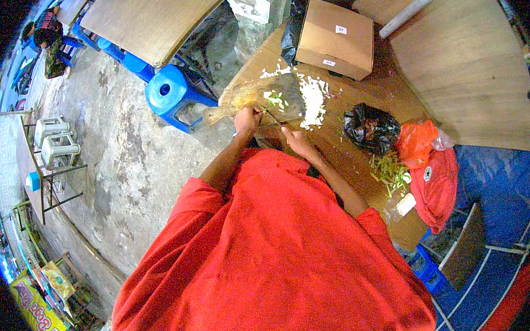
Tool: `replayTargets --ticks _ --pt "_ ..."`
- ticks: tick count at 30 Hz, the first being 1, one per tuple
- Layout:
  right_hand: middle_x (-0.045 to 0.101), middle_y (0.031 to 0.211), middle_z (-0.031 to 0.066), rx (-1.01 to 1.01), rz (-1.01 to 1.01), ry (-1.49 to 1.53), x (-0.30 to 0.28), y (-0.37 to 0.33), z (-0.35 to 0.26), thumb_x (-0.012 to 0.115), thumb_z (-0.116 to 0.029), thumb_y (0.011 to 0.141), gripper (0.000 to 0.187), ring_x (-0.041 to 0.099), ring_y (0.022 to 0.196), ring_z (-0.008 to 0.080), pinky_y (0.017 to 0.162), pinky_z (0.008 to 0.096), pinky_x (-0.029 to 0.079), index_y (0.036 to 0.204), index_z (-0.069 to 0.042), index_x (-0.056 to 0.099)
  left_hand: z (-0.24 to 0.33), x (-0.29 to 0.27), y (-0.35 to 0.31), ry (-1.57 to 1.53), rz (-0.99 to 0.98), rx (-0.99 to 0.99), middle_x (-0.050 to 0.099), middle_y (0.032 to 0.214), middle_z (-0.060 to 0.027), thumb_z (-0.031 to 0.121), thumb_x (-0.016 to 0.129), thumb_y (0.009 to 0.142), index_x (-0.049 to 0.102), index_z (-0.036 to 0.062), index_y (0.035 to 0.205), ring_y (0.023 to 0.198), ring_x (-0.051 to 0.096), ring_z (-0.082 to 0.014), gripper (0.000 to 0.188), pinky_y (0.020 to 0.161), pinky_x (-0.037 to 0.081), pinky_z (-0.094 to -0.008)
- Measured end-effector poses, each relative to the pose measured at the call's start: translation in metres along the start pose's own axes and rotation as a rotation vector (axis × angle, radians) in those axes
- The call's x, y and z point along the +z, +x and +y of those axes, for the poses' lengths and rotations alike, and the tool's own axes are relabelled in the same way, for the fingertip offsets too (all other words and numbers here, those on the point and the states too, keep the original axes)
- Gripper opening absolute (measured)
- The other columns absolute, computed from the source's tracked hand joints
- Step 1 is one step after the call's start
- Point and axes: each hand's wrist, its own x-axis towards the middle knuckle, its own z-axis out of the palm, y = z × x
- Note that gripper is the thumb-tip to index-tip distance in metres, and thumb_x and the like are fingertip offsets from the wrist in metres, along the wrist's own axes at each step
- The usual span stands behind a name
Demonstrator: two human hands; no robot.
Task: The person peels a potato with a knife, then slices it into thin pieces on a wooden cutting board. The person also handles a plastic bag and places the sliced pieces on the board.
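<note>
**A light, stiff knife (272, 117), best held by its handle**

My right hand (298, 142) is closed around the knife's handle, and the narrow blade slants from it toward my left hand (248, 120). That one is curled by the near edge of the wooden cutting board (290, 87), fingers drawn together; whether they pinch anything I cannot tell (my own knuckles are in the way).

The board lies at the left end of the table (336, 170), its grip pointing left. Chopped green-and-white bits (276, 101) sit on it, and a heap of white pieces (314, 103) runs along its right edge.

I'd expect the knife to weigh little and barely flex, so my fingers belong well behind the blade. The cut pieces look light, soft and probably damp; they could slide, so I'd scoop rather than pinch them.
</note>
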Motion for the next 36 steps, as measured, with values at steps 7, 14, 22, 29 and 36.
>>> replayTargets --ticks 7,14,22,29,36 --pt "0.046 0.051 0.0088 -0.024 -0.020 -0.007 -0.011 -0.008 -0.013 0.048 -0.053 0.089 0.064 0.043 0.051 0.0170 0.053 0.0391 0.040 0.061 0.005 0.052 0.000 -0.003 -0.003 0.017 0.011 -0.054 0.066 0.079 -0.0144 0.034 0.071 0.072 0.067 0.0126 0.081 0.077 0.064 -0.0322 0.024 0.068 0.049 -0.0428" --pt "0.050 0.055 0.0162 -0.104 0.030 -0.026 -0.014 -0.007 -0.021 0.045 -0.051 0.091 0.061 0.049 0.053 0.0246 0.057 0.0425 0.042 0.068 0.004 0.057 0.006 -0.008 -0.004 0.057 0.010 -0.092 0.067 0.080 -0.0130 0.033 0.072 0.071 0.067 0.0115 0.082 0.077 0.064 -0.0324 0.025 0.070 0.049 -0.0422" --pt "0.051 0.055 0.0172 -0.054 0.017 -0.081 -0.018 -0.009 -0.026 0.042 -0.052 0.091 0.061 0.051 0.052 0.0273 0.055 0.0434 0.041 0.068 0.003 0.058 -0.002 -0.007 0.004 -0.094 -0.068 -0.099 0.067 0.082 -0.0118 0.034 0.073 0.070 0.066 0.0103 0.083 0.076 0.065 -0.0301 0.027 0.067 0.050 -0.0409" --pt "0.038 0.050 0.0055 -0.015 0.258 0.119 -0.013 -0.005 -0.012 0.047 -0.044 0.092 0.054 0.038 0.049 0.0169 0.049 0.0383 0.033 0.059 -0.001 0.046 -0.004 0.009 0.011 -0.029 -0.013 0.012 0.066 0.080 -0.0145 0.030 0.066 0.074 0.066 0.0098 0.085 0.078 0.064 -0.0323 0.023 0.069 0.050 -0.0413" --pt "0.048 0.052 0.0132 0.063 0.309 0.062 -0.021 -0.005 -0.013 0.050 -0.048 0.088 0.057 0.043 0.049 0.0243 0.052 0.0424 0.037 0.060 0.002 0.051 0.004 0.005 0.021 -0.109 -0.087 -0.008 0.067 0.079 -0.0118 0.028 0.065 0.074 0.066 0.0093 0.087 0.077 0.064 -0.0314 0.023 0.069 0.050 -0.0398"
